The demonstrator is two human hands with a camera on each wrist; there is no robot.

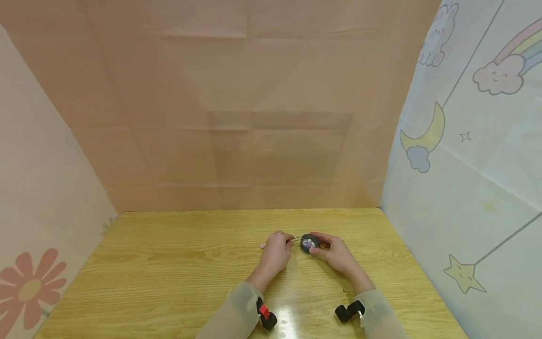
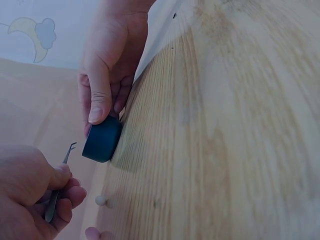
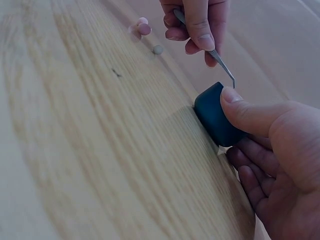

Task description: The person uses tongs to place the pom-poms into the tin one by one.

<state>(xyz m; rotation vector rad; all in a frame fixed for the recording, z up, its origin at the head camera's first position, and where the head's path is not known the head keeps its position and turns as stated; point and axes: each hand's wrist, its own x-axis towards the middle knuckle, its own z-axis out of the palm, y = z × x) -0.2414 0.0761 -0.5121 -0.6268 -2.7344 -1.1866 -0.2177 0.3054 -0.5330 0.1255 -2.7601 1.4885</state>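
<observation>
- Right hand (image 1: 336,254) grips one side of a small, round, dark-teal cup (image 2: 102,141) on a yellowish wooden table (image 1: 169,273).
- Left hand (image 1: 277,249) pinches slim grey-metal tweezers (image 3: 223,64), bent tips near the cup's rim.

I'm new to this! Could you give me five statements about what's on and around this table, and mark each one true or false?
1. The person's left hand holds metal tweezers. True.
2. The right hand holds nothing. False: it grips a dark round container.
3. A small pale ball lies on the table. True.
4. The right hand wears a glove. False: it is bare.
5. The wall on the person's right is plain. False: it shows pictures, including a yellow moon.
</observation>
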